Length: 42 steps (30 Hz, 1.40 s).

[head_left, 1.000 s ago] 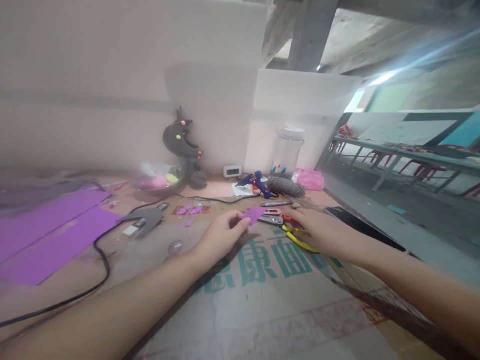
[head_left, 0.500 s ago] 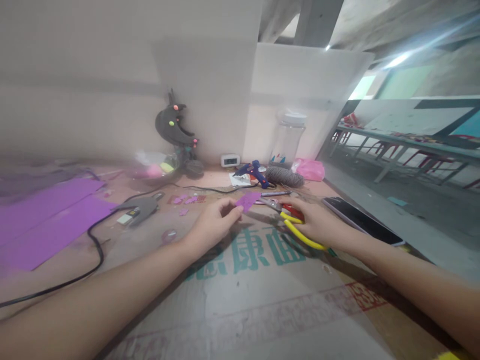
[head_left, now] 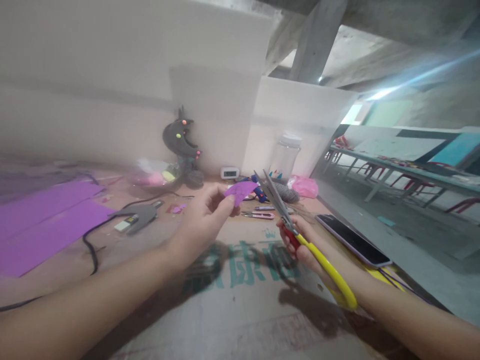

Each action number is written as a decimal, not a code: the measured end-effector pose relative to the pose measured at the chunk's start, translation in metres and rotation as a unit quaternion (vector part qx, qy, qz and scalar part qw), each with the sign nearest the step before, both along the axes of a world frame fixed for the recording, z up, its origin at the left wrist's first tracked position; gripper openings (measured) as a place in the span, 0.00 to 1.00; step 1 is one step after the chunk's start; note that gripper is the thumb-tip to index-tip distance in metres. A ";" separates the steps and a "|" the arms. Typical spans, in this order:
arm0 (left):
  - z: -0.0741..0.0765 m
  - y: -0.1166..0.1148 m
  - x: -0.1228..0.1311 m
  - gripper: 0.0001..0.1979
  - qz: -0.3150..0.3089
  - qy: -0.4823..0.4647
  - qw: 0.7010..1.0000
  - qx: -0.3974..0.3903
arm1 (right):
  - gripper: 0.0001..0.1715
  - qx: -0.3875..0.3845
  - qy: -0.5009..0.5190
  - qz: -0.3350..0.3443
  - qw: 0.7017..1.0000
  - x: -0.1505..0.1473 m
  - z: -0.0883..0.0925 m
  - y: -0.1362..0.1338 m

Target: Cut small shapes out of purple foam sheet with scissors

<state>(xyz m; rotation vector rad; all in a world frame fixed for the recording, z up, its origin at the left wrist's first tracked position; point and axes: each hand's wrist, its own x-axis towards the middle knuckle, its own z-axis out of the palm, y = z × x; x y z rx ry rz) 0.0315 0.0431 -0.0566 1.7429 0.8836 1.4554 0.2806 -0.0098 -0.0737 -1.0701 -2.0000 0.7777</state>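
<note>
Between thumb and fingers, my left hand (head_left: 210, 215) pinches a small purple piece of paper or felt (head_left: 240, 191) above the cardboard-covered table (head_left: 225, 320). My right hand (head_left: 300, 240) is closed around scissors (head_left: 290, 227) with red and yellow handles. Their blades point up and away, slightly parted, to the right of the purple piece and apart from it. Beneath and beyond the hands lie pink-handled thread snips (head_left: 258, 215) and a pen-like tool (head_left: 264, 208). Small purple scraps (head_left: 178, 208) rest left of my left hand.
Large purple sheets (head_left: 56, 225) cover the left side, beside a grey flat tool (head_left: 140, 220) and a black cable (head_left: 90, 250). A dark crescent ornament (head_left: 180, 140), white clock (head_left: 230, 173), clear jar (head_left: 284, 155), grey yarn (head_left: 287, 191) and pink bag (head_left: 304, 186) stand behind. A phone (head_left: 352, 240) lies right.
The scissors have moved back from the purple piece and swung from pointing left to pointing upward. My left hand has raised the piece a little. The camera view has shifted too.
</note>
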 end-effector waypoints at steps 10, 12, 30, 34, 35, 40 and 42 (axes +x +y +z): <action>0.018 -0.013 0.002 0.09 -0.041 0.018 0.999 0.007 | 0.38 -0.093 0.076 0.036 0.992 -0.006 -0.018 -0.015; 0.016 -0.014 0.003 0.10 -0.045 0.023 0.999 0.004 | 0.39 -0.103 0.078 0.041 0.991 -0.010 -0.015 -0.018; 0.005 -0.025 0.008 0.09 -0.113 0.007 0.992 -0.053 | 0.41 -0.138 0.078 0.027 0.987 -0.020 -0.004 -0.031; 0.005 -0.026 0.008 0.09 -0.117 0.004 0.992 -0.056 | 0.43 -0.141 0.074 0.029 0.987 -0.022 -0.001 -0.031; 0.005 -0.026 0.008 0.09 -0.118 0.004 0.991 -0.056 | 0.43 -0.141 0.077 0.031 0.987 -0.022 -0.001 -0.031; 0.004 -0.026 0.008 0.08 -0.129 -0.001 0.989 -0.066 | 0.41 -0.145 0.103 0.037 0.983 -0.022 -0.005 -0.031; 0.005 -0.026 0.008 0.08 -0.134 -0.001 0.989 -0.068 | 0.40 -0.142 0.107 0.038 0.983 -0.021 -0.007 -0.031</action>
